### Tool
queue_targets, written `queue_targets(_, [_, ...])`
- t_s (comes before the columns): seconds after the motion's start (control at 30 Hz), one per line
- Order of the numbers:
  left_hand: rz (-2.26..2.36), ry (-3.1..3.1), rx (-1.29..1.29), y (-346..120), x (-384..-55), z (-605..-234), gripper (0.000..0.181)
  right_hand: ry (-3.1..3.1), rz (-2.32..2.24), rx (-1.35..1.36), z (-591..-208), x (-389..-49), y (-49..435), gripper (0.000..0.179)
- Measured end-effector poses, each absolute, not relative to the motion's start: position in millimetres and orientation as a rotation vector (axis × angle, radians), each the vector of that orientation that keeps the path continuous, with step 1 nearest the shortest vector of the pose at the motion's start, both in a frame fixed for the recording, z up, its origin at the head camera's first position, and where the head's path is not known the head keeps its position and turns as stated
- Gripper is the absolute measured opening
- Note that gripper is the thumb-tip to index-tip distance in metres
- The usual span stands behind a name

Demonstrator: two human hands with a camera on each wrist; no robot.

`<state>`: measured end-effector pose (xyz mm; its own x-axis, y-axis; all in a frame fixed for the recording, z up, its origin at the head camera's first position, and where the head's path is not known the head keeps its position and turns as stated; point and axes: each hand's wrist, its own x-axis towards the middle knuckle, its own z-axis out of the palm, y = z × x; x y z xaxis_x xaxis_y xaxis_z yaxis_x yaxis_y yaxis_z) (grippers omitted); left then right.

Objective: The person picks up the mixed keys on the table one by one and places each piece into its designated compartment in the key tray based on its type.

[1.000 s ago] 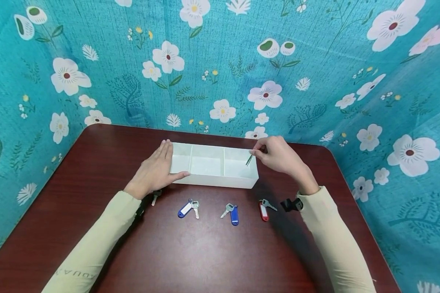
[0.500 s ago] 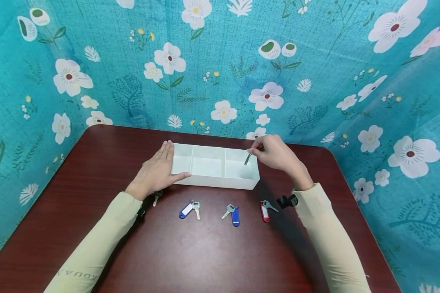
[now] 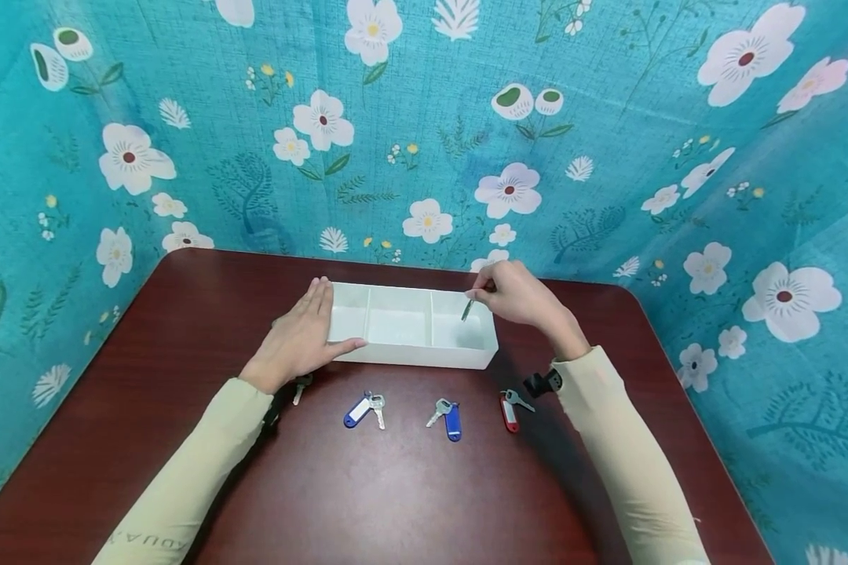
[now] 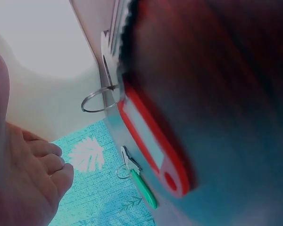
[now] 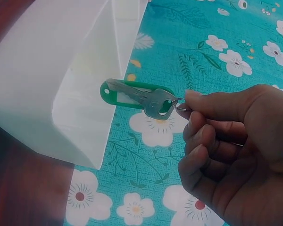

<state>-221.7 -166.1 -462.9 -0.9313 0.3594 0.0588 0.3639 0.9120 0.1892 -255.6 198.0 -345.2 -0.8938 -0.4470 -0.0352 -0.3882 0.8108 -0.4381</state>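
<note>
A long white box (image 3: 424, 357) with three compartments stands near the table's far side. My left hand (image 3: 298, 336) lies with straight fingers against its left end, the thumb along the front wall. Over the right compartment, my right hand (image 3: 521, 300) pinches the ring of a key (image 5: 155, 102) between thumb and forefinger. A green tag (image 5: 109, 96) hangs on the same ring. In the left wrist view, a key with a red tag (image 4: 153, 141) lies close to the left wrist, and a key with a green tag (image 4: 145, 189) lies farther off.
In front of the box lie a key with a blue tag (image 3: 357, 412), another with a blue tag (image 3: 453, 424) and one with a red tag (image 3: 509, 414). A key (image 3: 300, 390) shows beside the left wrist. A floral curtain (image 3: 424, 157) hangs behind the dark red table (image 3: 396, 486).
My right hand has shifted slightly left over the right compartment, with the green-tagged key in its pinch. The left hand has stayed against the box.
</note>
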Motion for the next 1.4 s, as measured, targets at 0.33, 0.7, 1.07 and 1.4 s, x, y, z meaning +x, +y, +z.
queue_targets(0.33, [-0.315, -3.070, -0.565, -166, -222, -462, 0.125, 2.844, -0.667, -0.654, -345, -266, 203, 0.020])
queue_targets(0.7, [-0.312, -3.097, -0.539, -170, -218, -465, 0.127, 2.830, -0.690, -0.632, -342, -269, 199, 0.021])
queue_targets(1.07, [-0.316, -3.079, -0.556, -164, -221, -462, 0.126, 2.819, -0.682, -0.666, -336, -273, 196, 0.025])
queue_targets(1.4, [-0.314, -3.079, -0.564, -164, -221, -464, 0.126, 2.789, -0.608, -0.679, -338, -281, 187, 0.028])
